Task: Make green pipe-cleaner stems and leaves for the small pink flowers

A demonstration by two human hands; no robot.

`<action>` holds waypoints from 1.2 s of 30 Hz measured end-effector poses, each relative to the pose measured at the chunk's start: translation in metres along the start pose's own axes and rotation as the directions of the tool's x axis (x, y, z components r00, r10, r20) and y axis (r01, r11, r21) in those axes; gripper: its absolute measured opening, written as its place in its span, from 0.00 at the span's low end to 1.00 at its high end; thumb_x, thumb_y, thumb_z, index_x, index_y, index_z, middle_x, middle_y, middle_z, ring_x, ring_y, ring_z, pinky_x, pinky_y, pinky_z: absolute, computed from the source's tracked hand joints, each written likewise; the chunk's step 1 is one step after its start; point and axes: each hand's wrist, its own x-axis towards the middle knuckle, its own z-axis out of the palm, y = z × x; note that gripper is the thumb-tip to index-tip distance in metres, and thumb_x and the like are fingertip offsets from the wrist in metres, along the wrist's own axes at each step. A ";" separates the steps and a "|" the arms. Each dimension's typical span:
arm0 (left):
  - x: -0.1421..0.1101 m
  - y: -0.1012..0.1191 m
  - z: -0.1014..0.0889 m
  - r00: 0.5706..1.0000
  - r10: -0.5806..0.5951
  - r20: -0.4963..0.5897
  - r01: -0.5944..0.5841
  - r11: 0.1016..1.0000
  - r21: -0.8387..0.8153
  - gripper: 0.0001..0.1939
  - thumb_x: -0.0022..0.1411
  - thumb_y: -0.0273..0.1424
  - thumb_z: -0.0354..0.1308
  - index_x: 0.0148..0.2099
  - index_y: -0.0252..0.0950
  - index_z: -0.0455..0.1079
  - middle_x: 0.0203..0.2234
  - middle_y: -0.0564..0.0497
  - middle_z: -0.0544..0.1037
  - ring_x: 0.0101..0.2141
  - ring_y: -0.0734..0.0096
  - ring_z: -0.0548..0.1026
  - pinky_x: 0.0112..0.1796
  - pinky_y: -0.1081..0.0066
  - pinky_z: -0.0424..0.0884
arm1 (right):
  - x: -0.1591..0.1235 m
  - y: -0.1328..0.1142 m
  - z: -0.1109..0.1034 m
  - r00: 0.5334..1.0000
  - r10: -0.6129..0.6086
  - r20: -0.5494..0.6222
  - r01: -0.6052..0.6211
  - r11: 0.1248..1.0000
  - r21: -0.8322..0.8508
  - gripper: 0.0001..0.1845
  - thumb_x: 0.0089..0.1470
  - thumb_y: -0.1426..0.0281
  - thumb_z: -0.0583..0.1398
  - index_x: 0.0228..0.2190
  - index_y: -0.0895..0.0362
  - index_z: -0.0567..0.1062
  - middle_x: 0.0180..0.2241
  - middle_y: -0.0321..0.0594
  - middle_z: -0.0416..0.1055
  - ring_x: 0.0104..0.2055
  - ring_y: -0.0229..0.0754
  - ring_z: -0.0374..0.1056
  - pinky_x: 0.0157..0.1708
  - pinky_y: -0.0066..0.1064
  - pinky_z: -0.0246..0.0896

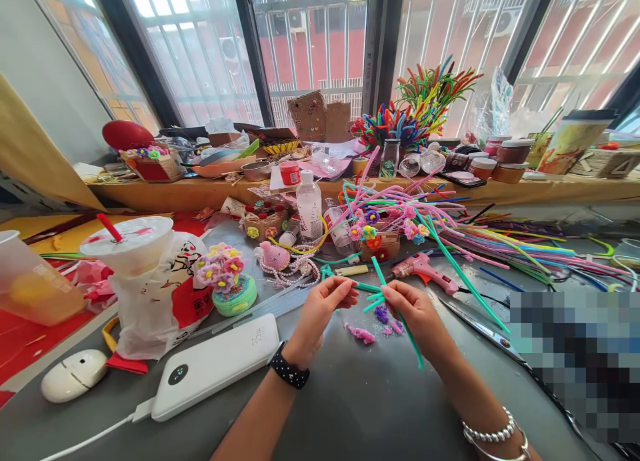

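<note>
1 wht. earbud case (74,375), on grey tabletop (365,414); 1 lidded drink cup (143,237) w/ red straw (109,227), in printed plastic bag (145,307); 1 wht. power bank (215,371), cable (90,439) plugged in, digits lit; 1 grn. pot (235,296) w/ pink, purple & yellow fuzzy flowers (223,269); L hand (324,307), dotted blk. watch strap (289,367) at wrist, thumb & forefinger pinched narrow at end of one strand; pink fuzz scrap (360,334), on tabletop below hands; grn. pipe cleaners (378,270), crossed, raised btwn. both hands; purple fuzz scrap (382,315), just beyond; R hand (417,317), fingers closed round crossing, long tail hanging below; pink glue gun (443,276), behind R hand; silver bracelets (493,435), R wrist; scissors (505,343), nr. R forearm; multicol. pipe-cleaner bundle (525,247), far R.
</note>
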 end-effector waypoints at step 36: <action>0.000 -0.005 0.000 0.994 -0.047 0.099 0.044 0.999 0.027 0.11 0.44 0.31 0.61 0.33 0.32 0.69 0.28 0.50 0.73 0.30 0.72 0.69 0.31 0.74 0.63 | -0.003 0.003 0.008 0.932 -0.362 0.028 0.314 0.766 -0.561 0.06 0.52 0.71 0.51 0.30 0.56 0.68 0.28 0.38 0.67 0.30 0.38 0.64 0.29 0.27 0.58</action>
